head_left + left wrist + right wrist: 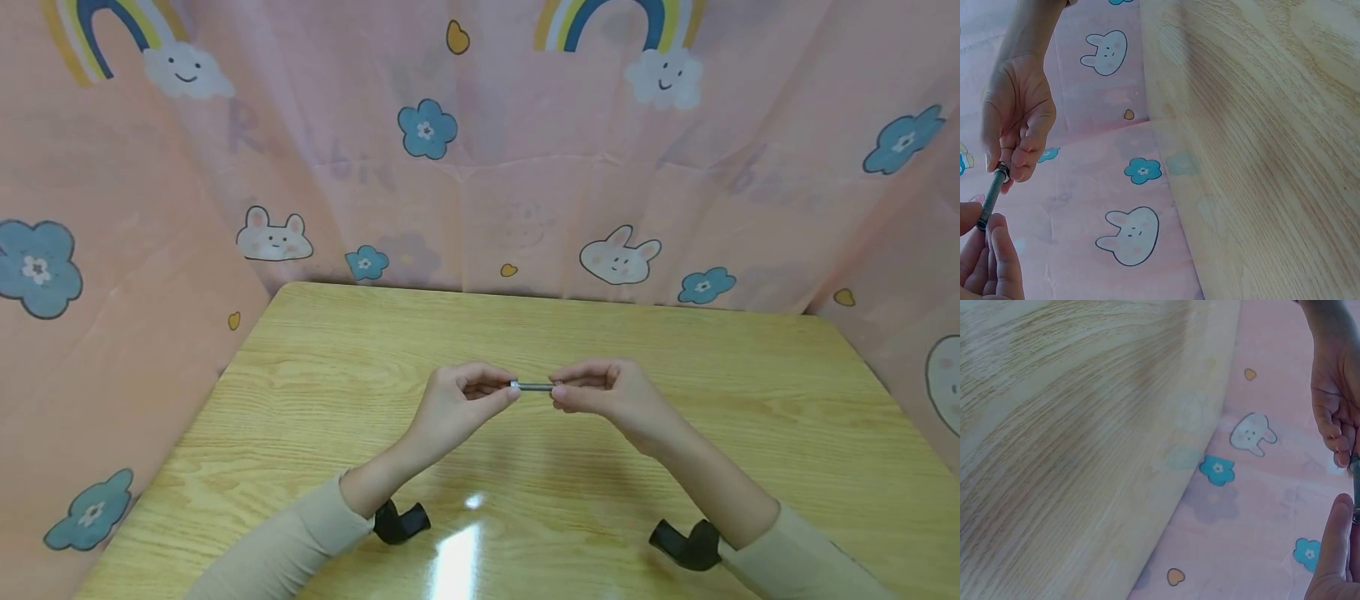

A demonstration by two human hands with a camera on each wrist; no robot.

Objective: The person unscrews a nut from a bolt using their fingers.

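Note:
A slim grey threaded bolt is held level above the table, bridging both hands. My left hand pinches one end between thumb and fingertips. The other end is pinched by my right hand. Seen from the left wrist, the bolt's thread shows plainly, with a wider nut-like ring at the right hand's fingertips. A wider dark end lies at the left fingertips, partly covered. At the right wrist view's edge, the bolt is partly cut off.
Below the hands spreads a wood-grain table. A pink printed cloth hangs behind it and along both sides. Black wrist mounts sit under the sleeves. Light glares off the tabletop near the front.

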